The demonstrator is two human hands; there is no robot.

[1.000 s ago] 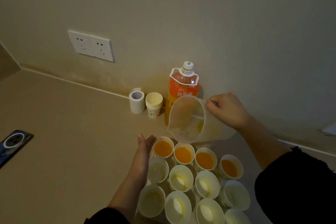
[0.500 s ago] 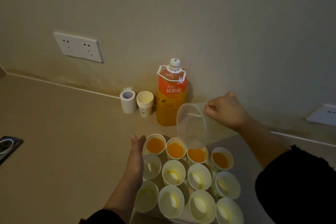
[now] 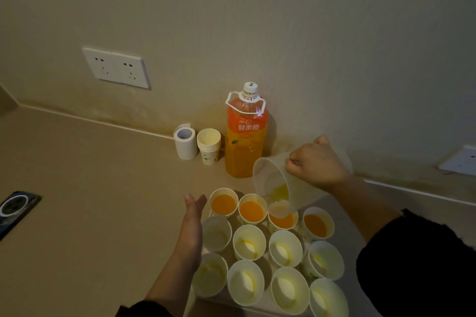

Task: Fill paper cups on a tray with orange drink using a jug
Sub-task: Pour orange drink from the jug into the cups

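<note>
My right hand (image 3: 317, 162) grips the handle of a clear plastic jug (image 3: 273, 183), tipped steeply forward with its spout over the third cup (image 3: 283, 222) of the back row. A little orange drink lies in the jug's lower side. The four back-row cups hold orange drink, such as the leftmost one (image 3: 223, 204). The two nearer rows of paper cups (image 3: 249, 242) hold only traces of liquid. All stand on a tray (image 3: 345, 231). My left hand (image 3: 191, 226) lies flat with straight fingers along the tray's left side.
An orange drink bottle (image 3: 246, 134) stands by the wall behind the cups. Left of it are a stack of paper cups (image 3: 209, 146) and a white paper roll (image 3: 184, 141). A dark phone (image 3: 16, 210) lies at the counter's far left. Wall sockets (image 3: 116, 67) sit above.
The jug has come down and to the right from above the first cups, tipping over the third back-row cup. My left hand stays flat beside the tray.
</note>
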